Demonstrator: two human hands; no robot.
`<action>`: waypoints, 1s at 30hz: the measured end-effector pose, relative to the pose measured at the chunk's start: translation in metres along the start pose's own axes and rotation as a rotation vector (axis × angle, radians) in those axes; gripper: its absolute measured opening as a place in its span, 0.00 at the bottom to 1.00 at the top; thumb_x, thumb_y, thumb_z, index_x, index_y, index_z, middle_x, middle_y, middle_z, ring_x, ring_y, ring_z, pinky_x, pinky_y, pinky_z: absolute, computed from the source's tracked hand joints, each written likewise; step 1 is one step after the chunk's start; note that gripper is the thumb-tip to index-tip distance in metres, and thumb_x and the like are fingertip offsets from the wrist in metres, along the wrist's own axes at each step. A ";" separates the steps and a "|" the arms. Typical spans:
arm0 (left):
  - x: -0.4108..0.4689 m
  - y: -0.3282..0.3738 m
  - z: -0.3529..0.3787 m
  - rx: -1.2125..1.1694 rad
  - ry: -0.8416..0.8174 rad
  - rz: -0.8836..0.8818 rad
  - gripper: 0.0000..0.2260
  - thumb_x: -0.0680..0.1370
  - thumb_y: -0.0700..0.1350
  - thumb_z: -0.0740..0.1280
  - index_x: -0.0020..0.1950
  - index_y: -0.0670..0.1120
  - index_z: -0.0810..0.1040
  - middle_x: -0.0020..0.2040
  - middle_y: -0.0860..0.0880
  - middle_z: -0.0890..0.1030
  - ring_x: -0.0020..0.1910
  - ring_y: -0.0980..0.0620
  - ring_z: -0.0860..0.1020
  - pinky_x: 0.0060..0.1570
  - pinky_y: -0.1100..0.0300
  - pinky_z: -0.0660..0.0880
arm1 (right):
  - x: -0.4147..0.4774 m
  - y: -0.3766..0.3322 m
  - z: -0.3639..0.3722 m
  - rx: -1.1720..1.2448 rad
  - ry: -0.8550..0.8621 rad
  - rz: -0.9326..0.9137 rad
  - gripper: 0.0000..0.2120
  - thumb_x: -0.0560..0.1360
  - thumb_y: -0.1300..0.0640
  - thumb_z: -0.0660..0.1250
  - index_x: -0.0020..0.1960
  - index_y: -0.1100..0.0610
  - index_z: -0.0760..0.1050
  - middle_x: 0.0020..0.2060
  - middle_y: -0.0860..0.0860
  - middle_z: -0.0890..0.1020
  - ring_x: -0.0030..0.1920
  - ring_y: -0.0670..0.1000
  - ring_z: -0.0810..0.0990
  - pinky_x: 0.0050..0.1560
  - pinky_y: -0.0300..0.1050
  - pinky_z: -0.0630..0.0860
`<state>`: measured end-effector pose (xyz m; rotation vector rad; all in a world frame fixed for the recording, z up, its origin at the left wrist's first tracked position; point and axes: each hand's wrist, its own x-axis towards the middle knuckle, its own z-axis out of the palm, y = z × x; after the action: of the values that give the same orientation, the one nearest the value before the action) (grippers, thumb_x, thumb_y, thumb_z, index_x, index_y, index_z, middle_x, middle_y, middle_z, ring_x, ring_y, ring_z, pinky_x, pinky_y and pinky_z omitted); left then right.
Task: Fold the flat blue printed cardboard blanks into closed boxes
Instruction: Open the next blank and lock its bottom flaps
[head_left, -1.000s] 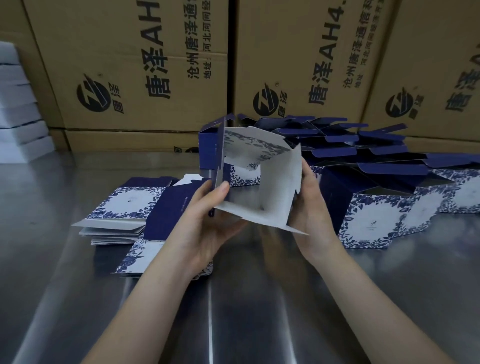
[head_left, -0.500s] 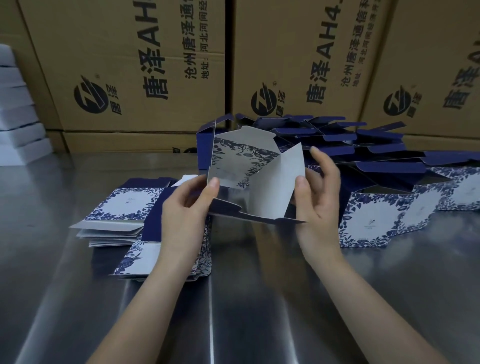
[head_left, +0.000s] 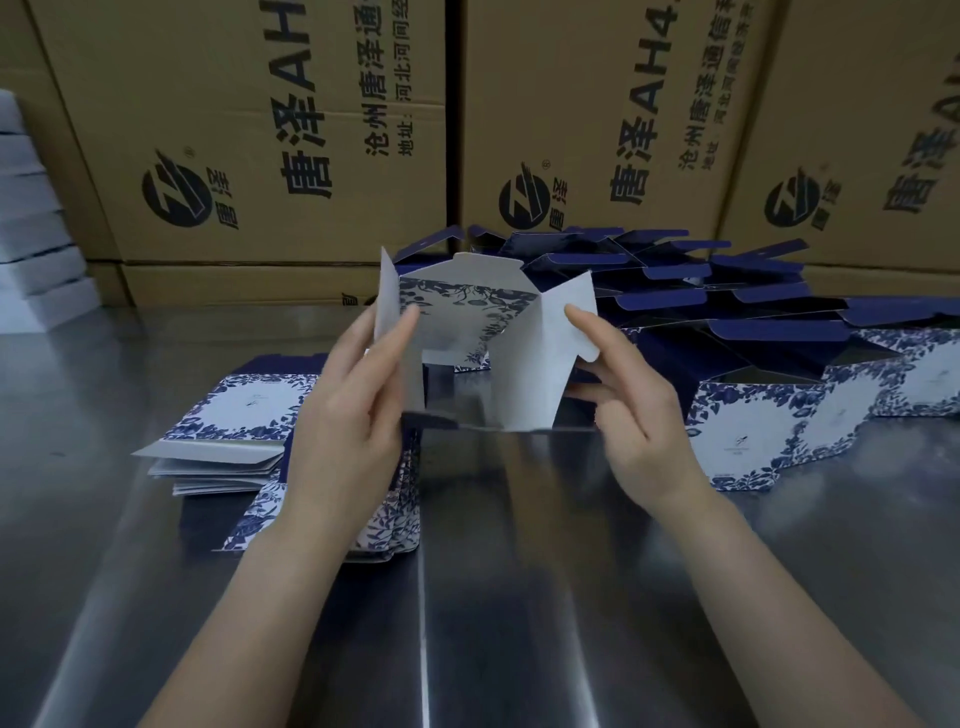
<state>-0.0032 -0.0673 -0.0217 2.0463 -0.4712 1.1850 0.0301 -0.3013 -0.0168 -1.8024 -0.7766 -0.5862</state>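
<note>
Since a second ago the blank (head_left: 483, 343) has gone from a loosely opened sleeve to a squared tube with its end flaps spread, held just above the steel table (head_left: 519, 597) at centre. The left hand (head_left: 353, 415) pinches the left flap between thumb and fingers; the right hand (head_left: 634, 410) pinches the right flap. Judgement: flap tucking comes next. Count: one blank in hand; two stacks of flat blanks (head_left: 234, 431) at left; erected boxes (head_left: 753, 332) at far right overlap too much to count.
</note>
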 end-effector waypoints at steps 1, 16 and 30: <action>0.000 0.000 -0.001 -0.047 -0.004 -0.055 0.23 0.80 0.35 0.57 0.74 0.49 0.70 0.65 0.39 0.75 0.62 0.39 0.74 0.58 0.64 0.70 | 0.001 0.000 -0.003 -0.021 -0.058 0.020 0.35 0.70 0.61 0.53 0.74 0.39 0.61 0.71 0.48 0.70 0.69 0.52 0.71 0.63 0.62 0.72; -0.002 0.006 0.002 -0.230 0.007 -0.191 0.31 0.78 0.41 0.69 0.72 0.67 0.60 0.68 0.73 0.67 0.67 0.53 0.74 0.58 0.68 0.73 | 0.002 -0.004 0.010 -0.225 0.123 0.029 0.24 0.76 0.40 0.62 0.71 0.38 0.63 0.63 0.22 0.65 0.68 0.37 0.68 0.64 0.53 0.74; -0.011 0.025 0.017 0.116 0.034 0.053 0.39 0.75 0.30 0.70 0.78 0.54 0.57 0.74 0.54 0.69 0.63 0.58 0.74 0.52 0.64 0.72 | 0.000 -0.007 0.021 -0.512 0.285 -0.239 0.24 0.75 0.64 0.68 0.70 0.56 0.70 0.70 0.58 0.67 0.69 0.50 0.68 0.61 0.23 0.62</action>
<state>-0.0141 -0.0968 -0.0263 2.1200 -0.4523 1.3037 0.0259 -0.2802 -0.0192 -2.0302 -0.6873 -1.2621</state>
